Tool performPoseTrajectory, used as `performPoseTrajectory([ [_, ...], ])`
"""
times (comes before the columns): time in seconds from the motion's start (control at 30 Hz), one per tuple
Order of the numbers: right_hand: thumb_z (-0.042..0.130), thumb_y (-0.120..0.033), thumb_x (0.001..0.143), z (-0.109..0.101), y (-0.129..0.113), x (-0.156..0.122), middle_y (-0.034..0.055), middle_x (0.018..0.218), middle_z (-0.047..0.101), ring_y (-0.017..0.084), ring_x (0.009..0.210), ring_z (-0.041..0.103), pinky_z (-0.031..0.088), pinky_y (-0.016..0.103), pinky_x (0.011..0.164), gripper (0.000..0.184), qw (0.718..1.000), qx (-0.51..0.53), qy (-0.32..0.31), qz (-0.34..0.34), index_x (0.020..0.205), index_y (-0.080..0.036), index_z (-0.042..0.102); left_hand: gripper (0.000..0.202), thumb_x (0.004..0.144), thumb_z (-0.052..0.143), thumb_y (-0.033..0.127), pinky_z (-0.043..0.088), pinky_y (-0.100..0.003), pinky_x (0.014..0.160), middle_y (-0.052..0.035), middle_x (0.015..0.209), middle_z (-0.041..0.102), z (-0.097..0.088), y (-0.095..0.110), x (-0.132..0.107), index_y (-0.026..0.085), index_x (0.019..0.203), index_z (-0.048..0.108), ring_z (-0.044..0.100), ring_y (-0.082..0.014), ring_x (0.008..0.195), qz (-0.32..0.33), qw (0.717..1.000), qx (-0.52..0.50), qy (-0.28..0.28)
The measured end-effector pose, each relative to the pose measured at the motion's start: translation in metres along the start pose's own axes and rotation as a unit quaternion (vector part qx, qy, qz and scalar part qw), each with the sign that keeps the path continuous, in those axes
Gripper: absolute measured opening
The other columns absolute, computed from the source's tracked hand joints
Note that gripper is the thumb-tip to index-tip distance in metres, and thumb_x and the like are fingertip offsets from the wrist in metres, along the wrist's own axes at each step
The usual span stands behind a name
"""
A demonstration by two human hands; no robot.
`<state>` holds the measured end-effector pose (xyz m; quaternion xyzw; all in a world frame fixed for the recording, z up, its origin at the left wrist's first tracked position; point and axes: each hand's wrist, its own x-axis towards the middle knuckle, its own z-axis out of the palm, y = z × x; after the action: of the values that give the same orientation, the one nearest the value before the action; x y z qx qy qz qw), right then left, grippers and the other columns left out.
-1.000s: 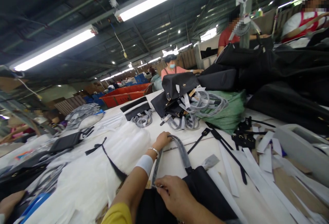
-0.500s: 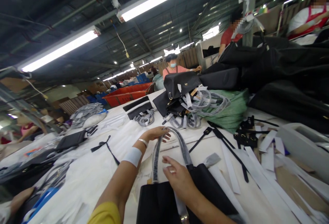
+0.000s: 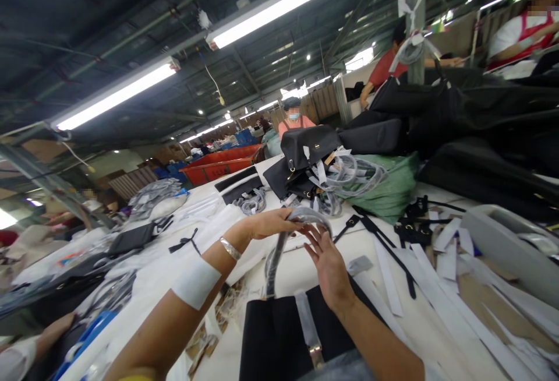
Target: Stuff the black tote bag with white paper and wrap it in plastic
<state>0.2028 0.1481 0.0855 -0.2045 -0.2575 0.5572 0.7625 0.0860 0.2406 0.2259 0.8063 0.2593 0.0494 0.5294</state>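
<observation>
A black handbag point(image 3: 275, 334) stands upright on the table in front of me, with a strap and metal buckle point(image 3: 315, 350) on its front. Clear plastic film wraps its arched handle point(image 3: 276, 267). My left hand point(image 3: 271, 223) is closed around the top of that handle, a silver bangle at the wrist and a white patch on the forearm. Just to the right, my right hand point(image 3: 332, 267) has its fingers apart at the inside of the arch. Its fingertips are close to the handle, and contact is hard to make out.
Black bags point(image 3: 310, 145) with wrapped handles are piled ahead beside a green sack point(image 3: 388, 186). White strips point(image 3: 437, 288) and black straps point(image 3: 388, 247) lie to the right near a grey bin point(image 3: 506, 247). A co-worker's arm point(image 3: 55, 331) shows at lower left; other people work behind.
My right hand has risen from above the bag to the top of the handle. My left hand stays on the handle, whose arch now bends over to the right.
</observation>
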Motion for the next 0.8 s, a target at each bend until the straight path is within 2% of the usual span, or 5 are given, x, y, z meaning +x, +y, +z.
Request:
performPoseTrajectory([
  [0.2,0.072,-0.057,0.085,0.000,-0.010,0.006,0.0022,0.130,0.064,0.024,0.132,0.051,0.032,0.046,0.118,0.038,0.994,0.107,0.006,-0.005,0.111,-0.029,0.067,0.041,0.083,0.054,0.005,0.052,-0.026,0.086,-0.0069,0.111,0.070,-0.005,-0.007,-0.018,0.017,0.121,0.064,0.064,-0.0204,0.103,-0.062,0.967,0.239,0.062],
  [0.33,0.073,-0.047,0.087,-0.003,-0.009,0.006,0.0013,0.128,0.065,0.022,0.133,0.049,0.030,0.045,0.119,0.031,0.992,0.126,-0.031,0.005,0.113,-0.031,0.066,0.060,0.081,0.046,-0.001,0.052,-0.024,0.072,-0.0098,0.108,0.070,-0.012,-0.019,-0.025,0.015,0.138,0.051,0.069,-0.0166,0.078,-0.095,0.936,0.310,0.140],
  [0.43,0.074,-0.043,0.087,-0.004,-0.010,0.005,-0.0005,0.134,0.062,0.020,0.137,0.045,0.030,0.046,0.119,0.033,0.992,0.120,-0.037,0.007,0.117,-0.034,0.064,0.048,0.090,0.047,0.008,0.051,-0.024,0.076,-0.0060,0.104,0.071,-0.015,-0.026,-0.021,0.017,0.137,0.054,0.066,-0.0135,0.069,-0.076,0.916,0.350,0.181],
  [0.63,0.078,-0.043,0.080,-0.004,-0.013,0.006,-0.0003,0.148,0.050,0.024,0.140,0.040,0.030,0.048,0.119,0.045,0.995,0.088,-0.041,-0.004,0.122,-0.036,0.063,0.019,0.096,0.056,0.026,0.050,-0.026,0.076,-0.0039,0.080,0.069,-0.021,-0.043,-0.004,0.017,0.104,0.071,0.066,-0.0205,0.077,-0.066,0.893,0.402,0.192],
  [0.8,0.076,-0.037,0.084,-0.005,-0.014,0.009,-0.0011,0.142,0.055,0.022,0.140,0.041,0.028,0.048,0.119,0.036,0.994,0.099,-0.051,-0.011,0.117,-0.036,0.063,0.022,0.093,0.063,0.029,0.048,-0.032,0.089,-0.0077,0.091,0.070,-0.018,-0.035,-0.009,0.018,0.111,0.070,0.064,-0.0263,0.091,-0.043,0.888,0.413,0.198],
])
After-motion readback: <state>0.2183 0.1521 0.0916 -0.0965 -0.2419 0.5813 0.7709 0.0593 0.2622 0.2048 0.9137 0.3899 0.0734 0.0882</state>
